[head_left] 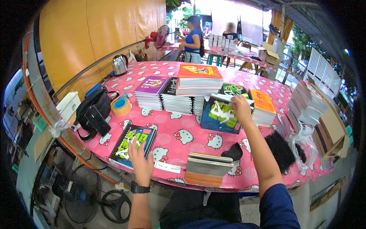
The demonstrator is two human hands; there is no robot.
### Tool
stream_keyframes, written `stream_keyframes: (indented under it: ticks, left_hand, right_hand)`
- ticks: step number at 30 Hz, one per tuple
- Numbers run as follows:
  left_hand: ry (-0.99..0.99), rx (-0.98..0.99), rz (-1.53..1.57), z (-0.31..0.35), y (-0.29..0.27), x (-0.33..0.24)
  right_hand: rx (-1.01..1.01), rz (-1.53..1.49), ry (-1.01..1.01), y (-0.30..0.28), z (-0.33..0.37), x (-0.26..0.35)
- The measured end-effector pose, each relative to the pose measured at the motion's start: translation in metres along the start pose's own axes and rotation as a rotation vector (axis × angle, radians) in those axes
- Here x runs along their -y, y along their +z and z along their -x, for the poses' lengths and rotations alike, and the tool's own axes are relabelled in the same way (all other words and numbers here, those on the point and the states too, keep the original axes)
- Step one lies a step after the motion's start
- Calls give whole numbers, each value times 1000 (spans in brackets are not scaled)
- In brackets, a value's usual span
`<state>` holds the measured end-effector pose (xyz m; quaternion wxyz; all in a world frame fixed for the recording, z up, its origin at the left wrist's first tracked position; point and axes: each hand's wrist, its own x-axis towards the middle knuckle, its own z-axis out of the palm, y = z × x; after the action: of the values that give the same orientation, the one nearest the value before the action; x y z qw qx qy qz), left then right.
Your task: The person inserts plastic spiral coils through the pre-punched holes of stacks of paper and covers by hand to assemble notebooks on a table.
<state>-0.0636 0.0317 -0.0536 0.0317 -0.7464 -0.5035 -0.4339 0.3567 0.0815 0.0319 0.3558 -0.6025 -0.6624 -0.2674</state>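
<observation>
Resting flat on dark spiral-bound book (124, 145), near left of pink table (171, 124): left hand (141, 160), fingers spread, grasping nothing. Right hand (241, 108) pinches upper right corner of blue-and-green book (219, 115), right of centre; whether book is raised off table, cannot tell. Tall orange-topped stack (200, 81) stands on far side; purple-topped stack (152, 91) to its left. Smaller orange-topped stack (263, 106) right of right hand. Tape rolls (121, 107) at left, beside black bag (88, 110). Grey-and-brown block (209, 170) at near edge.

Left hand (140, 155) spread, right hand (241, 107) pinching
Left near the table's (171, 124) front edge, palm down; right arm (263, 152) extended farther in.
</observation>
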Motion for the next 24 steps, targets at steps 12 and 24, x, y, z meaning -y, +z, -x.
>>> stream_keyframes:
  ticks: [12,24]
  left_hand:
    - [-181,17,1314,-38,-1,-132]
    - [24,379,1245,-35,-5,-142]
  right_hand:
    - [-238,-233,-156,-155,43,127]
    - [172,-849,665,-120,176,105]
